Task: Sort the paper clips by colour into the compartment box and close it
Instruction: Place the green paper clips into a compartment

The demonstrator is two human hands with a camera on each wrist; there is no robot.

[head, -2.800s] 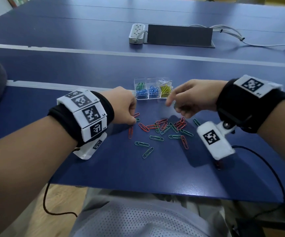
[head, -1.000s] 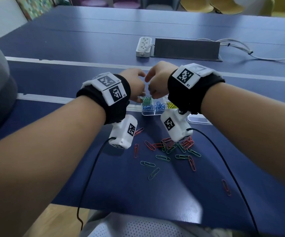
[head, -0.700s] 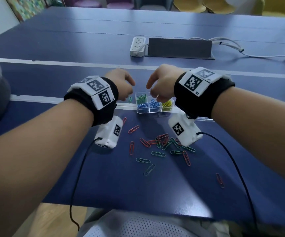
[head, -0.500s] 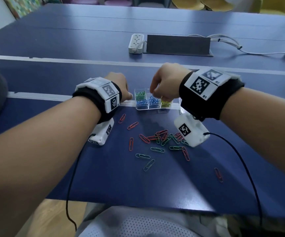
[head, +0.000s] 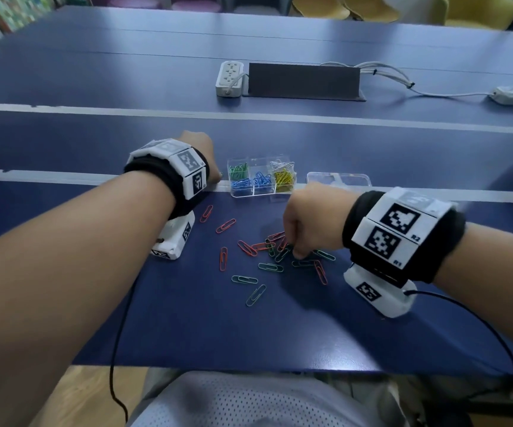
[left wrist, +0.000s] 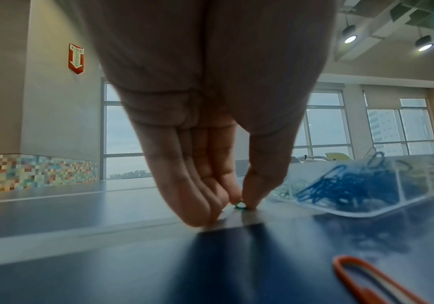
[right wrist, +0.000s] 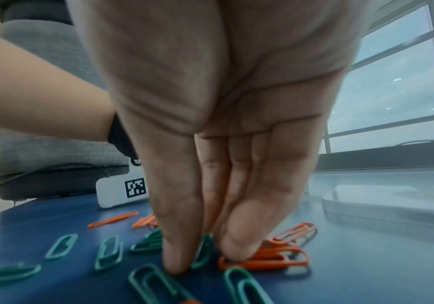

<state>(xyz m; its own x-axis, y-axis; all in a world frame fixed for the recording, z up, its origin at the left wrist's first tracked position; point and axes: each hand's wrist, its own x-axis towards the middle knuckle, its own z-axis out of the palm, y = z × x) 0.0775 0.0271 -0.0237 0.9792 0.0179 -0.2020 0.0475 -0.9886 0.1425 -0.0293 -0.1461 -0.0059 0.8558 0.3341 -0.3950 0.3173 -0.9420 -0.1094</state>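
Beside the open compartment box (head: 261,180), the left hand (left wrist: 210,144) pinches a green clip (left wrist: 239,205) while the right hand (right wrist: 210,144) pinches another green clip (right wrist: 203,255) from the loose pile, each needing lifting to the green compartment next

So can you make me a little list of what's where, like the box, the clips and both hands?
box: compartment box open, green, blue, yellow and white clips inside
lid: clear lid lies right of the box
loose clips: red and green paper clips scattered on the blue table
left hand: pinches a small green clip beside the box
right hand: fingertips pinch a green clip in the pile
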